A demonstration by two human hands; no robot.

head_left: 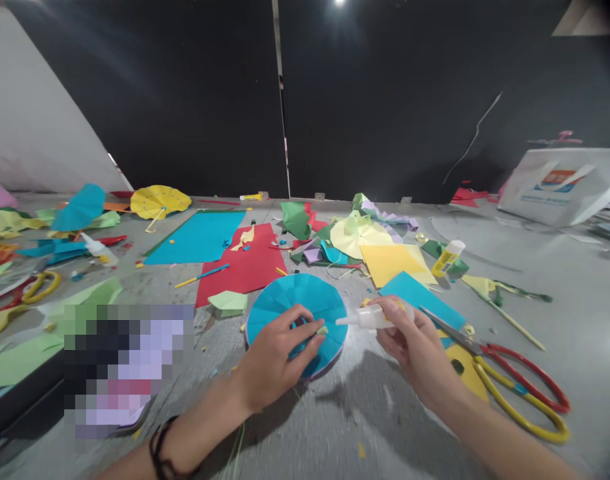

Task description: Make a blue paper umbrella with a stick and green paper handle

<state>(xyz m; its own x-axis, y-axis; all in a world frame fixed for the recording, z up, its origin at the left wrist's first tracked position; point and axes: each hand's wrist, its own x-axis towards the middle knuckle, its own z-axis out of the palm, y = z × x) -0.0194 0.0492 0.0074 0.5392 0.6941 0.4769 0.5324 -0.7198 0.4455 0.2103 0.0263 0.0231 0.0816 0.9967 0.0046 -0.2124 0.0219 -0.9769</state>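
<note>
A round disc of folded blue paper (279, 293) lies on the grey table in front of me. Over it, my left hand (282, 353) pinches a small light-green piece of paper (323, 331) between thumb and fingers. To the right, my right hand (407, 343) is closed around a white glue bottle (367, 317). The bottle is tipped on its side, its thin nozzle pointing left toward the green piece, with a small gap between them. Beside my right hand lie scissors (522, 393) with red and yellow handles.
Red paper (245, 263), a blue sheet (195, 237) and a yellow sheet (397, 262) lie behind the disc. A glue stick (449, 259) stands at right. A second glue bottle (99, 250) is at left, near a yellow paper umbrella (159, 202). A white bag (559, 187) stands far right.
</note>
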